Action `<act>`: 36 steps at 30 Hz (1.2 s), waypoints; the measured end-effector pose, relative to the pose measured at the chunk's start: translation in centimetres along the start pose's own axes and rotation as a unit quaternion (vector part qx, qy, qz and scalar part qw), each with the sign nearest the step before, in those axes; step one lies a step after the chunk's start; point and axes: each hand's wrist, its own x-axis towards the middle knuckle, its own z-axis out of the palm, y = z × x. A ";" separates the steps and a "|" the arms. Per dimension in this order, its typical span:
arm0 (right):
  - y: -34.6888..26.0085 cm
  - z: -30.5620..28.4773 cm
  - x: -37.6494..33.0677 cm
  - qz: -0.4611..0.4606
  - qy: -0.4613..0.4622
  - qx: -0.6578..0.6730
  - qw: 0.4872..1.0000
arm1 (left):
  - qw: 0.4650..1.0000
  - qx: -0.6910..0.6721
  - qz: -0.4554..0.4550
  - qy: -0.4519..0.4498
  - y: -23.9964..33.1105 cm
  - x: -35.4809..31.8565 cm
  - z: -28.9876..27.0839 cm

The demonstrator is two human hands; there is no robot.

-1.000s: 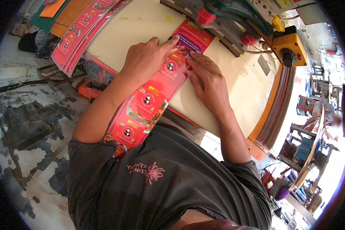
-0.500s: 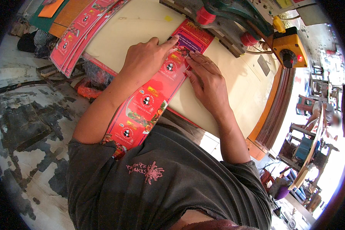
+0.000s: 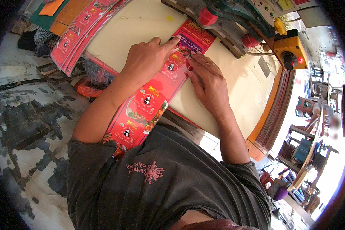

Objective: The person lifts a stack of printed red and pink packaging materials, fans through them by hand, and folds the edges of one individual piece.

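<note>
A long red printed plastic strip [image 3: 155, 85] with repeated pictures and a purple band lies slantwise on the cream tabletop [image 3: 136, 23]. Its far end reaches the metal bar of a green press machine [image 3: 239, 17], and its near end comes back to my shirt. My left hand [image 3: 151, 56] rests on the strip's left side, index finger stretched toward the purple band; its other fingers are partly hidden. At the right edge, my right hand [image 3: 209, 78] lays its fingers on the strip, thumb apart and beside the edge. Both hands appear to press the strip down.
Several similar red strips [image 3: 77, 35] overhang the table's left edge. A yellow control box [image 3: 291, 50] with a black dial and lit red lamp stands at right, near red knobs [image 3: 207, 17] on the press. A person [image 3: 321, 115] sits in the right background.
My hands and the strip stay in practically the same place. The view shifts very slightly, and the person in the background has changed posture a little.
</note>
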 end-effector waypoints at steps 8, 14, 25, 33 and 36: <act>0.0 0.1 0.0 -0.001 0.003 0.002 1.000 | 1.000 0.003 0.002 0.001 -0.1 0.0 0.1; 0.0 0.0 0.1 -0.001 0.003 0.002 1.000 | 1.000 -0.001 0.000 -0.001 -0.1 0.0 0.1; 0.1 0.0 0.0 -0.002 -0.003 0.001 1.000 | 1.000 0.004 -0.002 -0.017 0.0 0.1 0.0; 0.0 0.1 0.0 -0.002 -0.001 -0.001 1.000 | 1.000 -0.003 -0.002 -0.012 0.0 0.0 0.0; 0.1 0.2 -0.1 -0.002 0.000 -0.001 1.000 | 1.000 -0.003 -0.007 -0.021 0.0 0.0 -0.1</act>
